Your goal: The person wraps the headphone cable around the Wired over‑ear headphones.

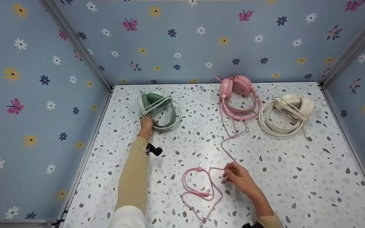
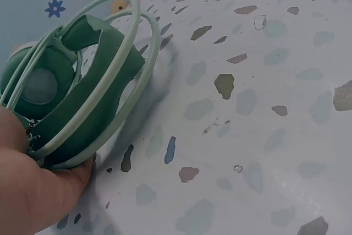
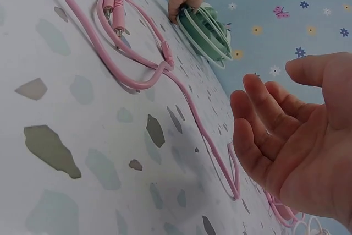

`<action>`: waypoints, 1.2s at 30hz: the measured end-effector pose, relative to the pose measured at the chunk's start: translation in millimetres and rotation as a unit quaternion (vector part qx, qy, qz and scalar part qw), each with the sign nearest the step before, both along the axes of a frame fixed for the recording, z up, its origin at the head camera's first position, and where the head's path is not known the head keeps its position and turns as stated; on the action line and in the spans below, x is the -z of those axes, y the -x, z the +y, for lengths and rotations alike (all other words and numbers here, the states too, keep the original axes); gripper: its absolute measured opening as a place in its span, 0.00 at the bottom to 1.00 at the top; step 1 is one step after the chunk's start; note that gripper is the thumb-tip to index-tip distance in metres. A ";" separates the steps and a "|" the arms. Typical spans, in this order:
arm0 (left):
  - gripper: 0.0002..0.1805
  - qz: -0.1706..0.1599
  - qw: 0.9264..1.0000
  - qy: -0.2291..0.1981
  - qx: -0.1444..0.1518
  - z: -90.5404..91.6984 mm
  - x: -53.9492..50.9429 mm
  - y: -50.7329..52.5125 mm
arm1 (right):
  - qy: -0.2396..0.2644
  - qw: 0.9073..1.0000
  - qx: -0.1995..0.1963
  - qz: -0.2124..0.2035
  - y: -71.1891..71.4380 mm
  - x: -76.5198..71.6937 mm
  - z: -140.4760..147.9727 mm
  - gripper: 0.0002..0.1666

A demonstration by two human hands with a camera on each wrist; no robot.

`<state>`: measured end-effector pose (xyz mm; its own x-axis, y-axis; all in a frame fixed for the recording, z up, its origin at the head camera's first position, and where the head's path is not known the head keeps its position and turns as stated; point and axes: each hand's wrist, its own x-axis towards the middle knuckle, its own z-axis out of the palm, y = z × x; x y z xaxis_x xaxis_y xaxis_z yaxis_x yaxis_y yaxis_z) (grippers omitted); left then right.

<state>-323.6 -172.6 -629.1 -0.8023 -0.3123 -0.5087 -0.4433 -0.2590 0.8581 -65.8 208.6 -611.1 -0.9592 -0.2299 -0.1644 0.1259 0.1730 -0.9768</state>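
Note:
At the back left, my left hand [image 1: 146,126] grips a pair of green headphones [image 1: 144,103] by the lower side of the headband. A pale green cable [image 2: 113,72] is wound around the headphones. My right hand [image 1: 240,180] is over the pink cable [image 1: 218,197] at the front. In the right wrist view its fingers [image 3: 264,108] are loosely bent, the thumb apart from them, nothing between. Pink plugs [image 3: 118,17] lie within the cable's loops. The cable runs back to the pink headphones [image 1: 227,90] near the rear wall.
White headphones [image 1: 307,106] with their cable wound round them lie at the back right. Speckled white tabletop [image 1: 185,142] spreads beneath everything. Flower-patterned walls [image 1: 201,47] enclose it at the back and both sides.

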 end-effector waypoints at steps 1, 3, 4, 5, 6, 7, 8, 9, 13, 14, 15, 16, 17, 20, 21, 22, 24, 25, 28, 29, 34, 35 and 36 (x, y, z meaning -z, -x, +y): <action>0.32 -0.016 0.999 0.042 0.016 0.8 -1.9 -0.6 | -0.001 1.000 0.002 -0.002 0.3 -0.5 -0.2 0.16; 0.30 -0.054 0.987 0.140 0.056 1.4 -5.1 -1.9 | -0.001 1.000 -0.004 -0.004 0.7 -1.5 -1.1 0.16; 0.30 -0.073 0.976 0.193 0.076 1.1 -6.7 -2.9 | 0.002 1.000 -0.006 -0.008 1.0 -1.9 -1.9 0.16; 0.30 -0.091 0.961 0.243 0.096 0.1 -7.7 -3.9 | 0.006 1.000 -0.010 -0.010 1.1 -2.5 -2.6 0.16; 0.30 -0.101 0.948 0.281 0.112 -0.9 -9.1 -5.1 | 0.009 1.000 -0.014 -0.011 0.9 -3.5 -3.2 0.15; 0.31 -0.110 0.933 0.319 0.128 -3.3 -9.1 -7.7 | 0.012 1.000 -0.018 -0.013 0.0 -4.0 -4.4 0.14; 0.32 -0.113 0.922 0.341 0.144 -6.0 -8.8 -9.9 | 0.014 1.000 -0.021 -0.015 -1.0 -5.2 -5.3 0.13; 0.33 -0.113 0.914 0.356 0.156 -9.1 -8.8 -12.4 | 0.017 0.999 -0.024 -0.017 -2.2 -7.7 -6.2 0.12; 0.37 -0.099 0.915 0.341 0.191 -21.4 -9.8 -19.2 | 0.015 0.999 -0.021 -0.026 -6.8 -20.5 -9.0 0.12; 0.37 -0.091 0.923 0.317 0.197 -24.3 -10.6 -19.8 | 0.017 0.999 -0.020 -0.027 -7.5 -22.8 -9.4 0.12; 0.37 -0.082 0.930 0.299 0.198 -26.5 -11.2 -20.3 | 0.017 0.999 -0.019 -0.029 -7.9 -24.3 -10.1 0.12; 0.35 -0.079 0.934 0.285 0.198 -28.2 -12.1 -20.8 | 0.017 0.999 -0.019 -0.030 -7.9 -24.3 -10.3 0.12; 0.35 -0.076 0.938 0.274 0.199 -29.6 -12.8 -21.7 | 0.019 0.999 -0.018 -0.033 -7.8 -23.7 -10.7 0.13; 0.37 -0.062 0.942 0.263 0.201 -31.9 -15.5 -29.3 | 0.016 0.999 -0.018 -0.036 -7.8 -19.9 -11.8 0.13; 0.37 -0.060 0.939 0.271 0.203 -31.9 -15.9 -33.5 | 0.014 0.999 -0.016 -0.040 -8.0 -19.5 -12.5 0.14; 0.38 -0.056 0.935 0.284 0.204 -31.9 -16.1 -38.3 | 0.013 0.999 -0.015 -0.041 -8.4 -19.8 -12.9 0.14; 0.36 -0.045 0.927 0.309 0.208 -31.5 -15.1 -49.1 | 0.007 0.999 -0.014 -0.047 -9.4 -20.3 -13.7 0.14; 0.34 -0.040 0.923 0.323 0.207 -31.1 -13.8 -55.1 | 0.005 0.999 -0.014 -0.049 -9.9 -20.2 -13.7 0.15; 0.29 -0.025 0.904 0.365 0.219 -28.3 -8.6 -77.3 | 0.001 0.998 -0.015 -0.058 -10.4 -16.3 -12.0 0.15; 0.28 -0.022 0.896 0.380 0.226 -25.4 -8.4 -87.0 | -0.001 0.998 -0.013 -0.061 -10.1 -12.2 -10.7 0.15; 0.34 -0.023 0.819 0.489 0.298 2.0 -13.3 -149.4 | -0.016 0.998 0.010 -0.060 -8.8 7.6 -4.2 0.15; 0.37 -0.027 0.801 0.507 0.318 8.1 -14.6 -161.9 | -0.026 0.998 0.016 -0.057 -8.5 10.9 -3.4 0.15; 0.39 -0.030 0.783 0.521 0.337 13.6 -15.2 -173.5 | -0.037 0.998 0.021 -0.054 -8.3 12.9 -2.9 0.15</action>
<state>-150.1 -159.0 -614.0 -0.9483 -0.0979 -0.3020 -0.2245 0.8792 0.4201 -57.5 205.8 -624.0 -0.9436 -0.1738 -0.2820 0.2377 0.2376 -0.9418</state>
